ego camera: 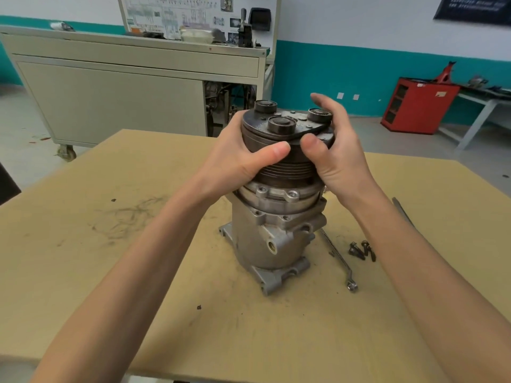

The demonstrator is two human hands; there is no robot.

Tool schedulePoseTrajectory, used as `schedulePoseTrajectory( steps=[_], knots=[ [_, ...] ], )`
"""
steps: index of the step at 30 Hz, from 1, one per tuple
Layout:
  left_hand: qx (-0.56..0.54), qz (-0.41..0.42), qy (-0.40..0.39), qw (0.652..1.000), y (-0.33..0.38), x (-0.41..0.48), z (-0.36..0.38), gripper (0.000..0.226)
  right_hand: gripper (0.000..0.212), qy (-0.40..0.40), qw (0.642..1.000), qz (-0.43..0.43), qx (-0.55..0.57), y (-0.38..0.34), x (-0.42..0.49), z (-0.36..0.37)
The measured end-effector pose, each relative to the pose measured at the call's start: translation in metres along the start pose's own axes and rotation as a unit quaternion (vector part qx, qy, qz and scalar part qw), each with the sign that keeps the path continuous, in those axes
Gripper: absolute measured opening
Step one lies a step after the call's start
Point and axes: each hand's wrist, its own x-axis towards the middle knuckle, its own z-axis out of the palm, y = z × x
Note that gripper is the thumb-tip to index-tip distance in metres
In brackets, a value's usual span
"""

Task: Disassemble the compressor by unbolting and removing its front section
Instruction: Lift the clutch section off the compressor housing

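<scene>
A grey metal compressor body (265,239) stands upright on the tan table (110,258). On top of it sits its dark front section (284,161), a grooved pulley with a clutch plate and three round bosses. My left hand (243,158) wraps the pulley's left side, thumb across the front. On the right side my right hand (334,153) grips the pulley, fingers curled over the plate's far edge. A narrow gap shows between the front section's flange and the body on the right. Several loose dark bolts (362,251) lie on the table to the right.
A slim wrench (340,261) lies on the table right of the compressor, and another thin tool (402,211) further right. Behind the table stand a beige wheeled cabinet (110,92), a wall board and a red cabinet (417,106) on the floor.
</scene>
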Motion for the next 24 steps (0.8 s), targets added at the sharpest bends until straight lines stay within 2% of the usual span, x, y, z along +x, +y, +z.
schedulePoseTrajectory(
  steps=[12,24],
  knots=[
    [-0.002,0.026,0.006,1.000,0.015,0.006,-0.001,0.088,0.119,0.014,0.999,-0.043,-0.007,-0.011,0.007,-0.007],
    [-0.018,0.069,0.040,0.997,0.057,0.020,-0.023,0.086,0.123,0.028,0.993,-0.112,-0.023,-0.059,0.037,-0.009]
  ],
)
